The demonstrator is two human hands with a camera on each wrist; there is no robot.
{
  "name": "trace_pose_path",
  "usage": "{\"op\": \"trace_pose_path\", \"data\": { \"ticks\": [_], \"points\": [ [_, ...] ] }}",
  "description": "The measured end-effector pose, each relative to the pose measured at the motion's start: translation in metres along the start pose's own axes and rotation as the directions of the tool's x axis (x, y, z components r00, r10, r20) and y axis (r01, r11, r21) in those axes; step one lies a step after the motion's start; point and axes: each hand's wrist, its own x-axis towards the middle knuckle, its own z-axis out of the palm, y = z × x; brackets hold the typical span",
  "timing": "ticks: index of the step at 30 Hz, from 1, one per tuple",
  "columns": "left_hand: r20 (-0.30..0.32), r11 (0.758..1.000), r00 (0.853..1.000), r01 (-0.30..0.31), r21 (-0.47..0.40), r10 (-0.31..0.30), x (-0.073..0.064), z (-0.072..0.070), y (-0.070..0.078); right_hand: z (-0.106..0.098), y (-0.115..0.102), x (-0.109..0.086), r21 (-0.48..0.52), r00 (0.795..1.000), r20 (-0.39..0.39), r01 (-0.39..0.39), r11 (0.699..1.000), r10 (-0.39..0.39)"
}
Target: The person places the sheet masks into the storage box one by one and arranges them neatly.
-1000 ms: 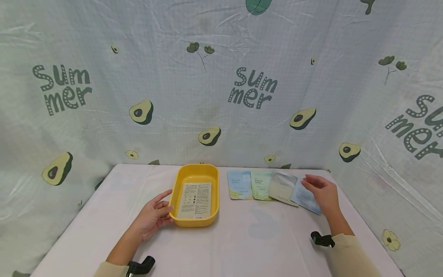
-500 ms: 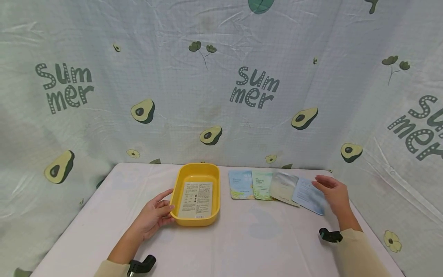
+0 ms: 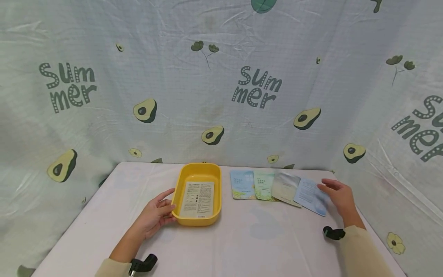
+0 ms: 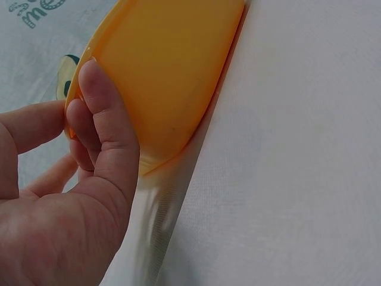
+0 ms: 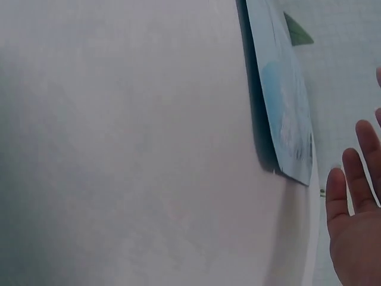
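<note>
My left hand (image 3: 157,215) pinches the left rim of a yellow plastic tray (image 3: 217,200) standing on the table; in the left wrist view its thumb (image 4: 98,89) lies on the inner side of the rim. Inside the tray lies a flat, pale packet (image 3: 197,198) covered in small print. My right hand (image 3: 340,196) holds nothing and hovers with relaxed fingers at the right edge of a light blue sachet (image 3: 310,195), like a sheet mask packet. The right wrist view shows its spread fingers (image 5: 358,173) apart from the blue sachet's near end.
Left of the light blue sachet, a silver sachet (image 3: 285,188), a green one (image 3: 264,186) and another blue one (image 3: 242,185) lie in an overlapping row. A white cloth covers the table (image 3: 249,246). Behind hangs a printed curtain (image 3: 173,77).
My right hand has moved right, off the light blue sachet, uncovering more of it. The left hand stays on the tray's rim. The whole head view has shifted slightly.
</note>
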Motion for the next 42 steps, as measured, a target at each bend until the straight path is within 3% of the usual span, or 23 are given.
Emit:
{"op": "trace_pose_path", "data": {
  "ticks": [8, 23, 34, 42],
  "points": [
    [0.001, 1.000, 1.000, 0.001, 0.000, -0.001, 0.000, 0.001, -0.001, -0.007, 0.006, 0.010, -0.055, 0.999, 0.003, -0.042, 0.998, 0.042],
    [-0.011, 1.000, 1.000, 0.011, -0.003, -0.011, 0.001, 0.000, 0.001, -0.011, 0.012, 0.025, -0.127, 0.990, 0.089, -0.094, 0.987, 0.106],
    [-0.010, 1.000, 1.000, 0.010, -0.008, -0.010, 0.002, 0.000, -0.001, -0.013, 0.017, 0.031, -0.208, 0.991, 0.121, -0.032, 0.978, 0.058],
    [-0.019, 1.000, 1.000, 0.012, -0.007, -0.012, 0.002, 0.001, -0.001, -0.012, 0.014, 0.030, -0.272, 0.989, 0.129, -0.037, 0.962, 0.075]
  ]
}}
